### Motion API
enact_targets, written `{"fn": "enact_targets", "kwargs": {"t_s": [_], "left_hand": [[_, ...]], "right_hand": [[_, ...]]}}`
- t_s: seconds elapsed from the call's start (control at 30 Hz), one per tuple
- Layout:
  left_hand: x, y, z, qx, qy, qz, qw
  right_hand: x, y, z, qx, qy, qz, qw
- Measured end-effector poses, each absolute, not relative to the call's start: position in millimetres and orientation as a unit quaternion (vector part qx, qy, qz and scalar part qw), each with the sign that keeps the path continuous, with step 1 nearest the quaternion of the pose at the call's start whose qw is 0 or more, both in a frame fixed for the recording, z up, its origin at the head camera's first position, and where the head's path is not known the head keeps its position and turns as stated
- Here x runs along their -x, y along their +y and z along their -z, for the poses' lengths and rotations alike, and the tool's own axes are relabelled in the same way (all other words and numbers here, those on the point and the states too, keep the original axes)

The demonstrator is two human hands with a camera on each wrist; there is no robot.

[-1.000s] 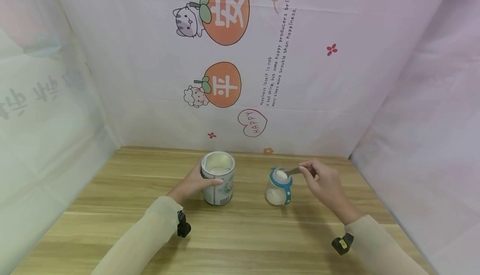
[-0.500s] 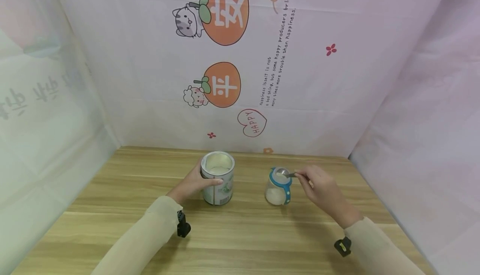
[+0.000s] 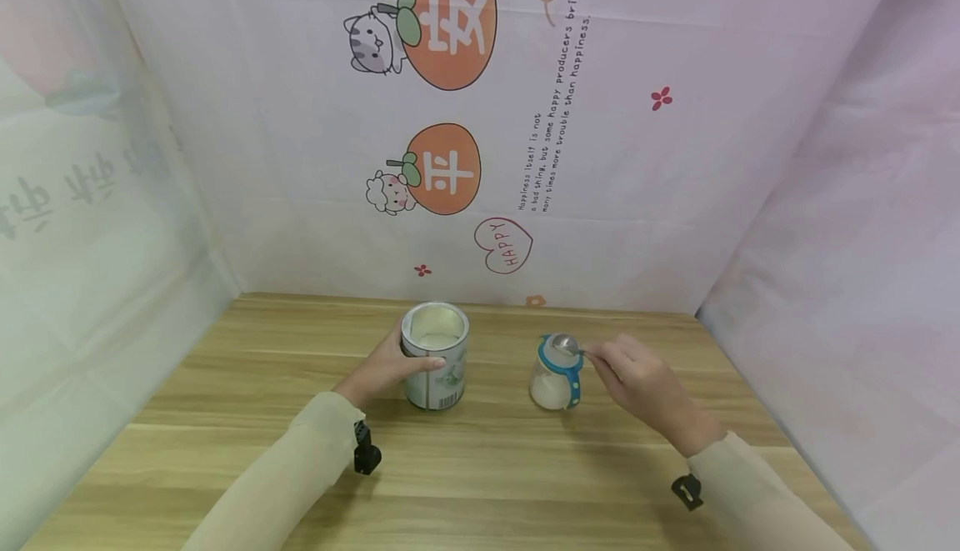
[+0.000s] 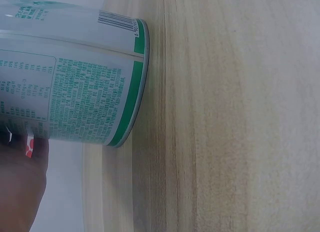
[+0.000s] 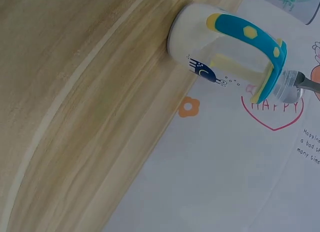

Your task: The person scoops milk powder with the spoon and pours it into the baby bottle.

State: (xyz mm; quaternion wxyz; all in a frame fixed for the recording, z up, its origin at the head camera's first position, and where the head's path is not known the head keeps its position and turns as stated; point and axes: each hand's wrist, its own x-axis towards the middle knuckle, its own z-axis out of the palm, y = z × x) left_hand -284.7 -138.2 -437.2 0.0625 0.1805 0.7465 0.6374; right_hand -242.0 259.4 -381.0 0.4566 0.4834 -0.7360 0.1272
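- Your left hand (image 3: 390,365) wraps the open tin (image 3: 436,357) at the counter's (image 3: 480,468) centre; it looks rigid and smooth, so grip mid-wall.
- Your right hand (image 3: 633,376) pinches a spoon (image 3: 572,346) over the blue-handled bottle (image 3: 556,373), at 3 o'clock from the tin; light, likely tippy.
- The bottle's fill level is hard to judge.

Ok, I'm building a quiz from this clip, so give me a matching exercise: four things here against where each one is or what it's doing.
Things:
1. tin
2. spoon
3. bottle
4. left hand

States:
a. pinched by the right hand
b. stands open, white powder inside
c. grips the tin's side
d. has blue handles, white powder at the bottom

Pairs: 1-b, 2-a, 3-d, 4-c
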Motion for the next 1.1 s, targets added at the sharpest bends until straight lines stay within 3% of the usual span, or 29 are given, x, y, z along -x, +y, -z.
{"fn": "enact_targets", "kwargs": {"t_s": [0.43,1.1], "left_hand": [[282.6,-137.8,435.1,-0.171,0.749,-0.637,0.066],[281.0,-136.6,433.7,-0.170,0.744,-0.642,0.070]], "right_hand": [[242.7,259.1,377.3,-0.477,-0.735,-0.128,0.465],[241.0,266.2,372.5,-0.325,-0.812,-0.247,0.417]]}}
